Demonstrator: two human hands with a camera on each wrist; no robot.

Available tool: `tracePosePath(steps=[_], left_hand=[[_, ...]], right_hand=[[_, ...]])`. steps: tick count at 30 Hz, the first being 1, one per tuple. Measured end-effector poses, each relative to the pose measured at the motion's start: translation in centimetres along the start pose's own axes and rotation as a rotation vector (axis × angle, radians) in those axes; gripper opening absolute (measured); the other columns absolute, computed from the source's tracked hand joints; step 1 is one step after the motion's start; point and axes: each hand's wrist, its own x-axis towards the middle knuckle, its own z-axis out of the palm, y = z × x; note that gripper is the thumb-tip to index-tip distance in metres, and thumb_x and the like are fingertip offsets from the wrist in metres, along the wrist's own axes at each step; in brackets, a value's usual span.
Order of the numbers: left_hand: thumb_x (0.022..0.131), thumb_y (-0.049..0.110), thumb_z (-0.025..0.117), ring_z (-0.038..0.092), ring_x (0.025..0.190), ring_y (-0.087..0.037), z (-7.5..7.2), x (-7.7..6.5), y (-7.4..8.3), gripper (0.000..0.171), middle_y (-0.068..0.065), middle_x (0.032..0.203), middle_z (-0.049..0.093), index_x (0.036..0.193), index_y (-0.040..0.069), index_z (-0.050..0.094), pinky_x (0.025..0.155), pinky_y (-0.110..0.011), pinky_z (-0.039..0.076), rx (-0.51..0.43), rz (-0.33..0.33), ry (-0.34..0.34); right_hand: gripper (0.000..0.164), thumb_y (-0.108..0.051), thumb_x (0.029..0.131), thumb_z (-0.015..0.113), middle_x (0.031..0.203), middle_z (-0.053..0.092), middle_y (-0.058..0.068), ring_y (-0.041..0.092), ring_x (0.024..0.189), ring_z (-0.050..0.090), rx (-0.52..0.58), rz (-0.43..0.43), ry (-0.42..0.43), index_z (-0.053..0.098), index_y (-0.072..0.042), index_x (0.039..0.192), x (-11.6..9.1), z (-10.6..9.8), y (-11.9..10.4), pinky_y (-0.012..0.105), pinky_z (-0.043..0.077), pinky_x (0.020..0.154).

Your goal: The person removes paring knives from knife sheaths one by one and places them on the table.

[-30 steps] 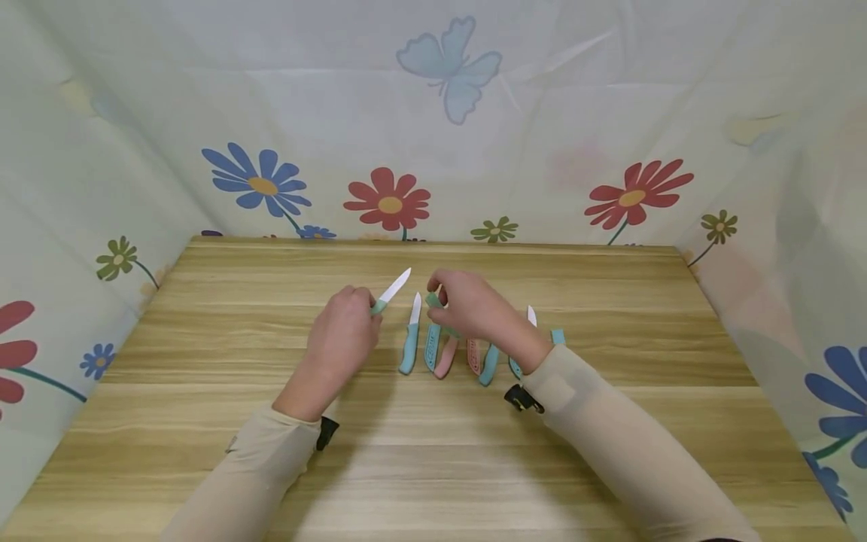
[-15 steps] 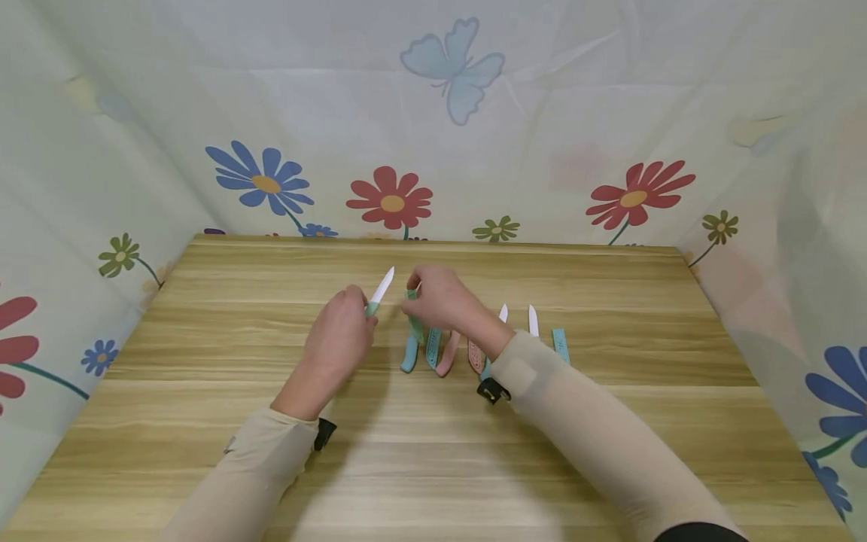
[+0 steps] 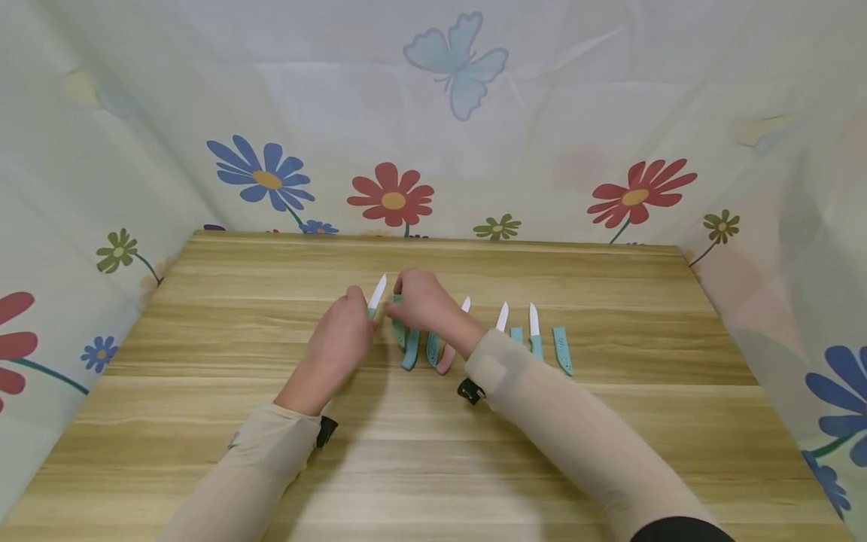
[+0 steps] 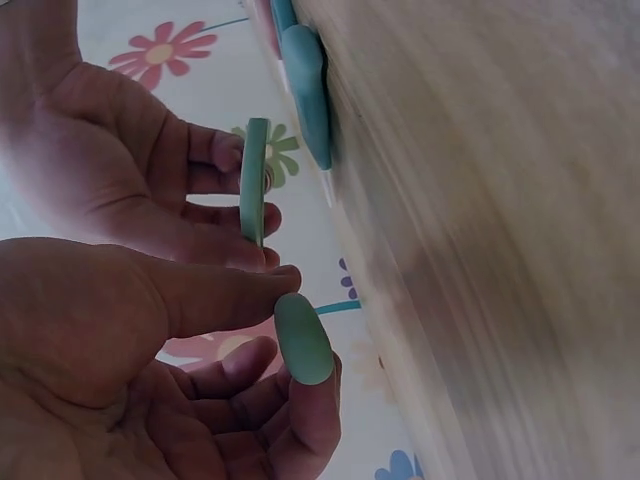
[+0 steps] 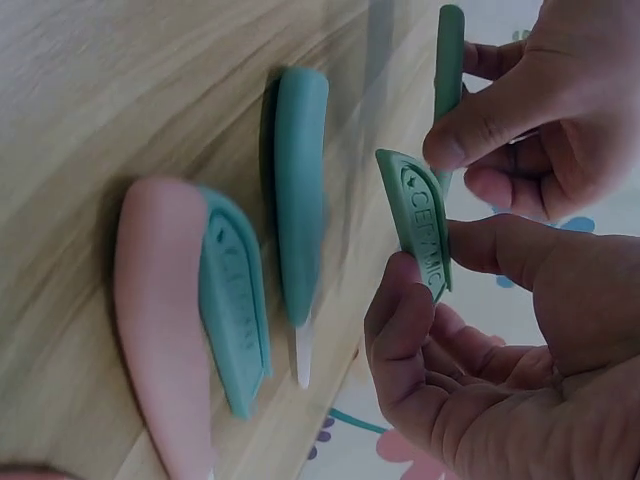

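My left hand (image 3: 336, 342) grips a small knife by its green handle (image 4: 303, 340); the white blade (image 3: 378, 291) points up and away. Close to its right, my right hand (image 3: 428, 303) pinches a green knife sheath (image 5: 415, 220) between thumb and fingers, with CERAMIC lettering on its face. In the head view the sheath hangs just right of the blade, apart from it. Below lies a blue-handled knife (image 5: 300, 180) on the table, beside a blue sheath (image 5: 235, 305) and a pink-handled knife (image 5: 165, 310). The right forearm hides part of that row.
Farther right on the wooden table (image 3: 650, 421) lie a white knife blade (image 3: 503, 316), a short visible piece of blue sheath (image 3: 517, 334), a blue-handled knife (image 3: 535, 331) and another blue sheath (image 3: 561, 350). A flower-printed curtain (image 3: 542, 128) stands behind the table's far edge.
The right hand has moved left with the green sheath, closer to the left hand. The knife in the left hand has shifted slightly left and its blade points more upright.
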Motion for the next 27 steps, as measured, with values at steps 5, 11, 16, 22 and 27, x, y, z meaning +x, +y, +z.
tracePosePath(steps=[5,11,16,22,27], left_hand=[[0.104,0.005,0.061,0.066,0.078,-0.035,0.4,0.3,-0.2,0.023,-0.026,0.093,0.062,0.11,-0.01,0.046,0.068,-0.049,0.057,0.002,0.007,-0.008],[0.103,0.002,0.059,0.063,0.074,-0.032,0.8,0.7,-0.4,0.019,-0.025,0.091,0.061,0.108,-0.01,0.045,0.064,-0.046,0.056,0.024,0.046,-0.034],[0.101,0.001,0.057,0.064,0.075,-0.033,0.9,0.9,-0.3,0.016,-0.025,0.088,0.06,0.106,-0.009,0.045,0.064,-0.047,0.056,0.002,0.03,-0.06],[0.099,-0.001,0.056,0.067,0.079,-0.036,1.0,1.0,-0.4,0.015,-0.026,0.089,0.061,0.105,-0.009,0.045,0.067,-0.05,0.058,-0.008,0.019,-0.06],[0.097,-0.003,0.055,0.065,0.075,-0.034,1.1,1.2,-0.3,0.013,-0.025,0.087,0.06,0.104,-0.007,0.045,0.064,-0.049,0.057,-0.01,0.002,-0.073]], right_hand=[[0.026,-0.018,0.096,0.077,0.101,0.065,0.007,0.019,0.085,0.062,-0.019,0.029,-0.02,0.066,-0.001,0.112,0.1,0.7,-0.7,0.028,0.053,0.07],[0.013,-0.012,0.096,0.074,0.089,0.063,0.005,0.016,0.075,0.061,-0.061,0.037,-0.042,0.062,-0.006,0.097,0.4,1.2,-0.7,0.026,0.052,0.064],[0.015,-0.011,0.094,0.071,0.072,0.064,0.007,0.017,0.06,0.064,-0.088,0.071,-0.103,0.065,-0.006,0.081,1.6,1.8,-0.6,0.028,0.054,0.055],[0.013,-0.01,0.088,0.071,0.076,0.064,0.008,0.018,0.059,0.064,-0.149,0.08,-0.093,0.064,-0.009,0.077,4.0,3.9,0.9,0.03,0.053,0.05],[0.013,-0.01,0.089,0.068,0.078,0.067,0.008,0.019,0.06,0.067,-0.19,0.067,-0.106,0.067,-0.01,0.077,5.6,5.0,1.9,0.032,0.056,0.05]])
